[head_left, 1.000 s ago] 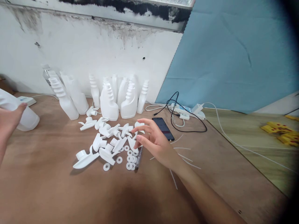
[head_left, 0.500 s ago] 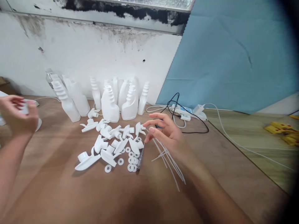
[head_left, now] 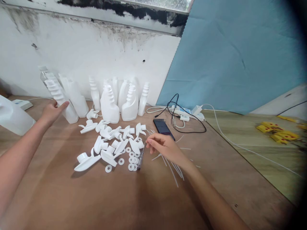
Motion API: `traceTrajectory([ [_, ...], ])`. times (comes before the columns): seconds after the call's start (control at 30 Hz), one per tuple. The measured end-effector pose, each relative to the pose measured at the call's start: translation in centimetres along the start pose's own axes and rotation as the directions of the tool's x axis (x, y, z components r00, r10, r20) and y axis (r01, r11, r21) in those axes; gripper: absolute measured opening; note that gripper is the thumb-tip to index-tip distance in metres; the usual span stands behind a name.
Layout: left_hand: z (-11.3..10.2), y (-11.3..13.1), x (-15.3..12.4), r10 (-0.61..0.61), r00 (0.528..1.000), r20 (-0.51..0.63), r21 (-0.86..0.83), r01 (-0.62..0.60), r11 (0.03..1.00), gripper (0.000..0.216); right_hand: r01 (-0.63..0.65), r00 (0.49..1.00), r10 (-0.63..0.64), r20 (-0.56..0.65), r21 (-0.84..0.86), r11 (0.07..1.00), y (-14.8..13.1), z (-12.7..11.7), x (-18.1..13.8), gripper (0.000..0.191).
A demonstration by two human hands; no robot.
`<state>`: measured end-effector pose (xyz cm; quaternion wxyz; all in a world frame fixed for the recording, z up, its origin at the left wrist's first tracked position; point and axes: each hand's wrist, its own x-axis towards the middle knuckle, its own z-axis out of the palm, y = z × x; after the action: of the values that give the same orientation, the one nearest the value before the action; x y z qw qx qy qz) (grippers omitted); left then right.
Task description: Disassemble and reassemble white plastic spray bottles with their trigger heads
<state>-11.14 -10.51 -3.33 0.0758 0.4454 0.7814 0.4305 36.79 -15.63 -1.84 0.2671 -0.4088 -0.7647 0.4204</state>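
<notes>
At far left, a smooth white plastic bottle point(head_left: 16, 116) stands partly out of view. The left hand point(head_left: 53, 111) is at a white plastic bottle with a ribbed neck point(head_left: 71, 114), thumb over its body; whether it is clamped I cannot tell. Similar white bottles point(head_left: 110, 107) line the white wall point(head_left: 83, 48), presumably keeping small parts reachable: white plastic trigger heads point(head_left: 120, 147), flat white washers point(head_left: 133, 160). The right hand, point(head_left: 161, 145) well apart from the left, curls loosely above thin white tubes point(head_left: 173, 174), whether holding anything I cannot tell. The brown counter point(head_left: 96, 201) gives the forearms room nearside; its right edge runs diagonally, well beyond the tubes.
</notes>
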Motion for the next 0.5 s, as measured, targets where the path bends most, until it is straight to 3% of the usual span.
traceTrajectory([
  [0.1, 0.1, 0.2, 0.0, -0.018, 1.000, 0.016, -0.007, 0.018, 1.000, 0.046, 0.028, 0.993, -0.050, -0.104, -0.200, 0.979, 2.8, 1.5, 0.1, 0.015],
  [0.2, 0.2, 0.5, -0.3, -0.019, 1.000, -0.009, -0.037, 0.019, 0.999, 0.044, 0.169, 0.978, -0.197, -0.068, -0.295, 0.940, 4.3, 2.5, 0.3, 0.037],
  [0.3, 0.5, 0.6, -0.5, -0.020, 0.999, -0.044, -0.101, 0.016, 0.995, 0.039, 0.247, 0.964, -0.264, -0.009, -0.328, 0.912, 4.9, 2.8, 0.5, 0.045],
  [0.4, 0.8, 0.8, -0.6, -0.010, 0.996, -0.093, -0.185, -0.007, 0.983, 0.037, 0.266, 0.959, -0.282, 0.002, -0.335, 0.904, 5.4, 3.0, 0.7, 0.038],
  [0.5, 0.8, 1.4, -1.6, -0.017, 0.968, -0.249, -0.257, -0.049, 0.965, 0.044, 0.265, 0.961, -0.278, -0.001, -0.299, 0.917, 5.6, 3.1, 0.8, 0.028],
])
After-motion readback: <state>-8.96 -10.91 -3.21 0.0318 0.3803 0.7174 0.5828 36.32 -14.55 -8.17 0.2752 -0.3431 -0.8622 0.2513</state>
